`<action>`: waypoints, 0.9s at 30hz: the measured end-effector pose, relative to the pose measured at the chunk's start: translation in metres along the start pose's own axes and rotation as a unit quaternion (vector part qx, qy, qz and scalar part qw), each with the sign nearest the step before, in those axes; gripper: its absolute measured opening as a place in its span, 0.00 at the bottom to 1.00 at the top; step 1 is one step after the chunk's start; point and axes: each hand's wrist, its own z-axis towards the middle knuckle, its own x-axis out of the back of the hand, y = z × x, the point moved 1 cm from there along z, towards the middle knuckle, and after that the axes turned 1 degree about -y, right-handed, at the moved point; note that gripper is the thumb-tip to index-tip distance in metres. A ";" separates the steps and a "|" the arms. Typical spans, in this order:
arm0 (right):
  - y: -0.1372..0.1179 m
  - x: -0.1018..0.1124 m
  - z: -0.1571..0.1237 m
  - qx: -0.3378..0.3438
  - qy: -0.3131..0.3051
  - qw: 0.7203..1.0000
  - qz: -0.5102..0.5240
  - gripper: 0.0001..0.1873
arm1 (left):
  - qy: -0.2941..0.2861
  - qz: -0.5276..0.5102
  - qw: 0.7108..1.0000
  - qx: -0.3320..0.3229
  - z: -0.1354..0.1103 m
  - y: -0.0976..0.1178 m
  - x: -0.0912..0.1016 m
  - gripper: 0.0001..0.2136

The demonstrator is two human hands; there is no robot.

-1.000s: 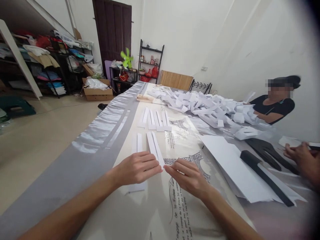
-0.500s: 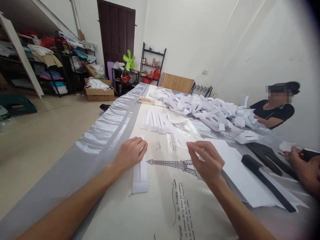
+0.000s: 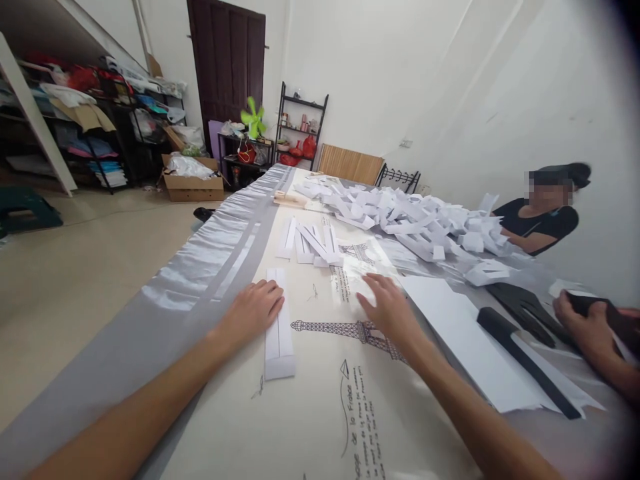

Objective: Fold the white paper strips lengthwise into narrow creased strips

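My left hand [image 3: 257, 308] lies over a long white folded paper strip [image 3: 280, 350] on the table, its fingers resting flat across the upper part. A lengthwise line runs down this strip. My right hand [image 3: 387, 303] is over the printed cloth, fingers apart and holding nothing. Beyond both hands sits a small group of white folded strips [image 3: 303, 248]. One loose strip [image 3: 317, 243] lies slantwise across that group.
A large heap of white paper pieces [image 3: 400, 213] covers the far right of the table. White sheets [image 3: 450, 327] and a dark long-handled tool [image 3: 530, 363] lie at right. Across the table a person [image 3: 537, 220] sits; another person's hand [image 3: 590, 327] holds something dark.
My right hand has let go of a strip, which now lies slantwise on the group, and its fingers have spread. My left hand has shifted slightly left on its strip.
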 end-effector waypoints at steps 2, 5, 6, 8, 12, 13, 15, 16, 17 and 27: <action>0.027 0.027 -0.028 -0.066 -0.034 0.992 -0.101 0.25 | 0.003 0.011 1.000 -0.007 0.001 0.000 -0.002 0.11; 0.058 0.056 -0.060 -0.167 -0.173 0.945 -0.221 0.13 | 0.010 0.028 0.999 -0.019 0.003 -0.001 -0.004 0.11; 0.063 0.060 -0.067 -0.184 -0.201 0.935 -0.227 0.12 | 0.014 0.028 0.999 -0.021 0.004 -0.001 -0.005 0.12; 0.067 0.063 -0.073 -0.198 -0.213 0.931 -0.222 0.15 | 0.021 0.018 0.999 -0.023 0.005 -0.002 -0.006 0.12; 0.063 0.059 -0.071 -0.211 -0.172 0.940 -0.204 0.16 | 0.028 0.003 0.999 -0.026 0.006 -0.003 -0.005 0.13; 0.062 0.059 -0.070 -0.213 -0.160 0.944 -0.194 0.16 | 0.028 0.001 0.999 -0.029 0.006 -0.003 -0.004 0.13; 0.065 0.063 -0.069 -0.219 -0.136 0.952 -0.166 0.15 | 0.029 -0.005 0.999 -0.033 0.005 -0.003 -0.003 0.14; 0.068 0.067 -0.069 -0.220 -0.125 0.956 -0.149 0.15 | 0.029 -0.007 0.999 -0.033 0.005 -0.003 -0.003 0.14; 0.072 0.071 -0.069 -0.218 -0.113 0.961 -0.131 0.15 | 0.030 -0.010 0.999 -0.033 0.005 -0.003 -0.003 0.14; 0.016 0.107 -0.020 -0.109 0.020 0.981 0.157 0.18 | 0.046 0.048 0.998 0.004 0.007 0.002 -0.001 0.15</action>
